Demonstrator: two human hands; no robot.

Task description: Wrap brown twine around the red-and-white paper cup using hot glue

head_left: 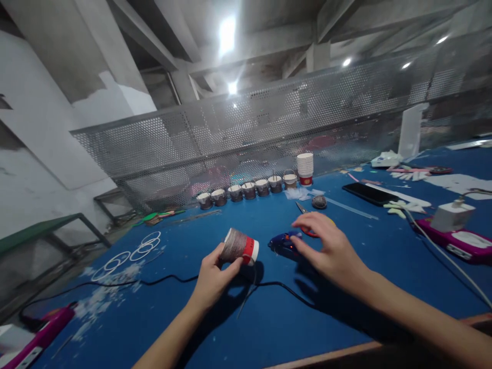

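Observation:
My left hand [216, 279] is closed around a paper cup [251, 250] tilted on its side, its red and white end facing right. Grey-brown cord [234, 245] is wound around most of the cup, and a loose tail hangs below it. Over a blue glue gun [283, 243] lying on the table, my right hand [326, 246] has its thumb and fingers apart; the thumb tip overlaps the gun, and whether it touches cannot be made out. Scissors [307, 230] with red handles lie just beyond, partly hidden by those fingers.
Several cord-wrapped cups [249, 190] line the back beside a stack of paper cups [305, 166]. A ball of cord [319, 202] and a phone [369, 193] lie right of them. White rings [144, 246] sit left. A black cable [165, 279] crosses the table; a purple power strip [457, 238] stands right.

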